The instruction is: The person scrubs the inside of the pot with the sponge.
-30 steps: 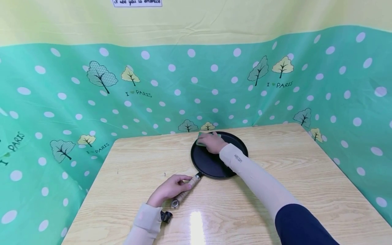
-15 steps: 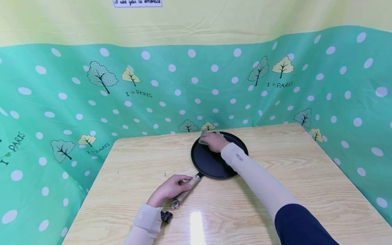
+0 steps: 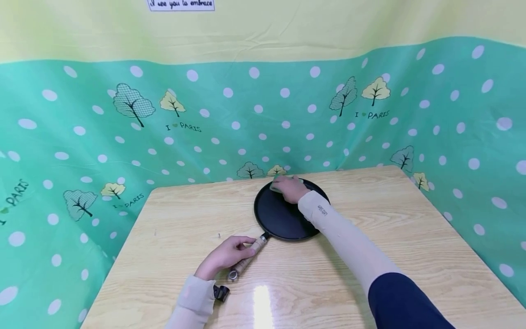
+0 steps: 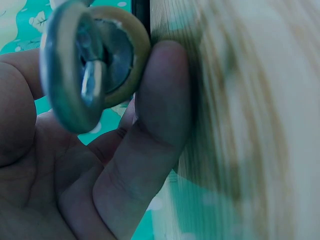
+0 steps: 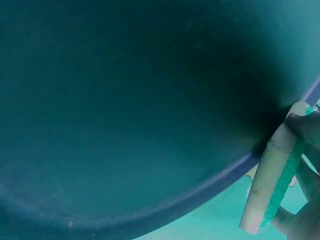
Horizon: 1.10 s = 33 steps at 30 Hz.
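A round black frying pan (image 3: 283, 217) lies flat on the wooden table, its wrapped handle (image 3: 246, 259) pointing toward the near left. My left hand (image 3: 230, 253) grips that handle between thumb and fingers; the metal hanging ring (image 4: 72, 70) at its end shows close up in the left wrist view. At the pan's far rim, my right hand (image 3: 291, 188) holds a sponge (image 5: 272, 175) with a pale layer and a green layer. The sponge sits against the rim in the right wrist view, where part of it hangs past the edge. The fingers hide some of it.
The light wooden table (image 3: 185, 214) extends around the pan on all sides. A green and yellow curtain (image 3: 230, 119) with dots and trees hangs behind the table and along its sides. A black wrist mount (image 3: 222, 293) sits at the left wrist.
My right hand has slid the sponge slightly to the right along the pan's far rim. The left hand keeps its hold on the handle. The head view has shifted a little.
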Each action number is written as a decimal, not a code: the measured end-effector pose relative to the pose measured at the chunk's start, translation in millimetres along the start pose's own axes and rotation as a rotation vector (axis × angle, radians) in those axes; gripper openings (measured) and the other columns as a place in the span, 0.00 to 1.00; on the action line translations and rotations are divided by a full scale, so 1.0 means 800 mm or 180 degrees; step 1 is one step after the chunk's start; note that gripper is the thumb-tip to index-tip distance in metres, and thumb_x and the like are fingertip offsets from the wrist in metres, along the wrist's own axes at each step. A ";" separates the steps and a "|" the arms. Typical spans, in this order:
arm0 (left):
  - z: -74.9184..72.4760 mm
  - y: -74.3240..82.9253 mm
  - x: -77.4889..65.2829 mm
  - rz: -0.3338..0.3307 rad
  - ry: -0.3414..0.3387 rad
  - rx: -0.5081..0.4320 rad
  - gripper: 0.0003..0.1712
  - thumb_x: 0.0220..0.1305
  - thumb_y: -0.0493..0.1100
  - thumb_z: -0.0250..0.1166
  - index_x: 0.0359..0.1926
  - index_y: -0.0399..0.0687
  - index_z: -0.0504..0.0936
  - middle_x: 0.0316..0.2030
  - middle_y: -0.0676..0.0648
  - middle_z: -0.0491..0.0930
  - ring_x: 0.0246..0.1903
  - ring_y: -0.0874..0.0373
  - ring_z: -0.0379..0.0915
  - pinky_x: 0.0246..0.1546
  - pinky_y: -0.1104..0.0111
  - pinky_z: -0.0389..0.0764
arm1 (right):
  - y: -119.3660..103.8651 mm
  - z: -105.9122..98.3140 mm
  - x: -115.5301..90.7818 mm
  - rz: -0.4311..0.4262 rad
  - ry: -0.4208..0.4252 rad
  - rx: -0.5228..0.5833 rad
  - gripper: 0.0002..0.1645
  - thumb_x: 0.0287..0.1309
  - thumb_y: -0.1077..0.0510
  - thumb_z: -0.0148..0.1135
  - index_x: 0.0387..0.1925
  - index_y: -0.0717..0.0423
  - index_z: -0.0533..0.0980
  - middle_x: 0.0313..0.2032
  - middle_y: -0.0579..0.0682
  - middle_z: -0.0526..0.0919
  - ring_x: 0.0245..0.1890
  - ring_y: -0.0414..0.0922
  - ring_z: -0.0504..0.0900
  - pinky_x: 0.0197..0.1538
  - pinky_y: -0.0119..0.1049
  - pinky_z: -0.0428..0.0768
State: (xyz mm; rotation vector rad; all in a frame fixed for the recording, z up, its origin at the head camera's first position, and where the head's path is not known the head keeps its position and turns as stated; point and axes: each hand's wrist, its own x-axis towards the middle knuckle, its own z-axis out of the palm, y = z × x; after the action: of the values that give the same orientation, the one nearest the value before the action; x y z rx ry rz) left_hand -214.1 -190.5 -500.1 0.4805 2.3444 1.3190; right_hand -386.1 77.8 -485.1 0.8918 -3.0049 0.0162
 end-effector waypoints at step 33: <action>0.000 0.001 0.002 -0.0006 0.0006 0.0029 0.24 0.74 0.39 0.67 0.65 0.30 0.80 0.29 0.48 0.74 0.29 0.56 0.67 0.32 0.67 0.70 | 0.027 -0.002 -0.012 0.0261 0.0042 0.0166 0.31 0.70 0.72 0.60 0.69 0.48 0.78 0.70 0.53 0.75 0.72 0.54 0.72 0.68 0.68 0.68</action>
State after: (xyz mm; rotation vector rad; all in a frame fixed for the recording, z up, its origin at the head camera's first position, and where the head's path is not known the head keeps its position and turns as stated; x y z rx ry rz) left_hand -215.1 -189.7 -499.9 0.4801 2.3528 1.3090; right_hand -390.1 100.9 -484.0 0.7682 -3.0397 0.1009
